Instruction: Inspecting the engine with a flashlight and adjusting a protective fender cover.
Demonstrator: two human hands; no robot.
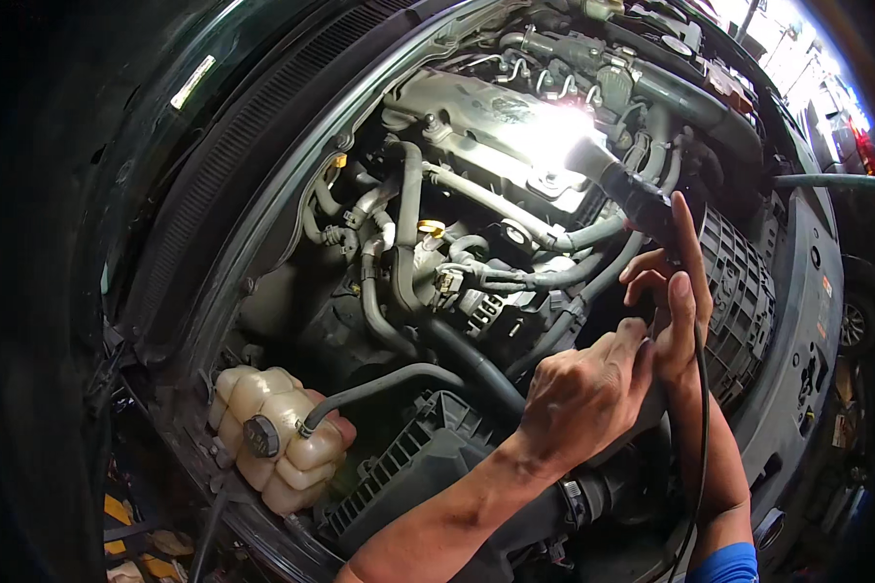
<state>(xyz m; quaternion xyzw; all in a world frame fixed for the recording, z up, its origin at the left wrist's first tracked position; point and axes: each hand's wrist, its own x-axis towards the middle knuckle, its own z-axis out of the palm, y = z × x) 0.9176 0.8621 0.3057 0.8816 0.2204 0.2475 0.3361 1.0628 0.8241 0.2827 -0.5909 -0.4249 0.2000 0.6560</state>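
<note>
My right hand point(673, 316) holds the rear end of a dark-handled work light point(642, 204), its index finger stretched along the handle and other fingers curled beside it. The lamp's bright head glares over the engine cover point(467, 112). From the handle a thin black cable point(704, 418) runs down across my right forearm. Just left of it, my left hand point(583, 394) is closed with its fingertips pinched against my right palm. Whatever lies between those fingertips is hidden. Both hands are above the engine bay, close to the dark hoses point(578, 306).
A cream coolant tank point(277, 437) with a black cap sits at lower left. Below my left forearm lies a black ribbed housing point(428, 466). The front panel point(797, 321) borders the bay on the right. A yellow-ringed part point(431, 229) shows mid-bay among pipes.
</note>
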